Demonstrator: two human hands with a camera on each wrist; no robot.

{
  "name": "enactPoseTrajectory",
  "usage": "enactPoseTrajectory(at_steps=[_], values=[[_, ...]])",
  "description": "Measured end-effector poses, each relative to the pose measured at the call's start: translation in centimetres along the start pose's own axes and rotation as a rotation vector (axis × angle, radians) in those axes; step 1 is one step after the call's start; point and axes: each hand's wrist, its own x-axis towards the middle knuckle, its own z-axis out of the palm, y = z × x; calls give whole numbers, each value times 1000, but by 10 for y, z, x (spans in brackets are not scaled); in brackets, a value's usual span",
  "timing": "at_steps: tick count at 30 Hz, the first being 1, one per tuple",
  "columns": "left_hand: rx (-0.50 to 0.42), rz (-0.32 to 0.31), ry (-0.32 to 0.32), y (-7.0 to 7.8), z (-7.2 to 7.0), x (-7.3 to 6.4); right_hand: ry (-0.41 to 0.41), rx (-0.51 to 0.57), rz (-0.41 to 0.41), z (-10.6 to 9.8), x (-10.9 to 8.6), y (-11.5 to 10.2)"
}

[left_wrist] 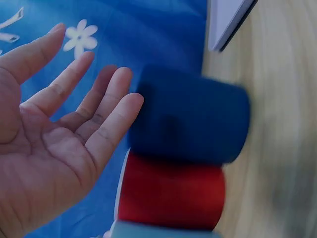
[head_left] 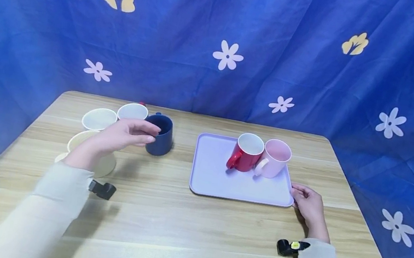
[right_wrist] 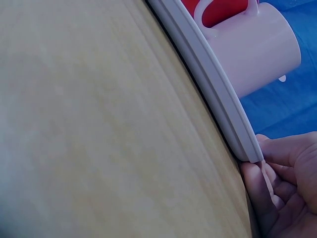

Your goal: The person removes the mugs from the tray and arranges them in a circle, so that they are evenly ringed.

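Pale sleeves (head_left: 50, 207) stretched over the counter (head_left: 213, 239). The left hand (head_left: 120, 133), fingers (left_wrist: 116, 121) loosely spread, hung beside the blue mug (head_left: 161, 143); the right hand (head_left: 310, 206) pinched the tray (head_left: 207, 179), where a sudden tug might have toppled its red mug (head_left: 249, 160) and pink mug (head_left: 276, 161).

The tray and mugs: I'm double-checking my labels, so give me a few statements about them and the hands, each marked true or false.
1. A red mug and the pink mug stand on the tray. True.
2. The left hand is nearer the dark blue mug than the tray. True.
3. The dark blue mug stands on the tray. False: it stands on the table.
4. The right hand holds the pink mug. False: it holds the tray's edge.
5. The pink mug is upright. True.
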Motion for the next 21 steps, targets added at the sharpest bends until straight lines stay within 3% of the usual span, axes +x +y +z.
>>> enactPoseTrajectory(at_steps=[8,15,21], values=[[-39,-20,-59,-3,33,20,-7,5,-9,-1,1,1],[27,26,-94,-7,57,42,2,6,5,0,1,1],[6,15,-122,-9,75,59,10,11,8,1,1,1]])
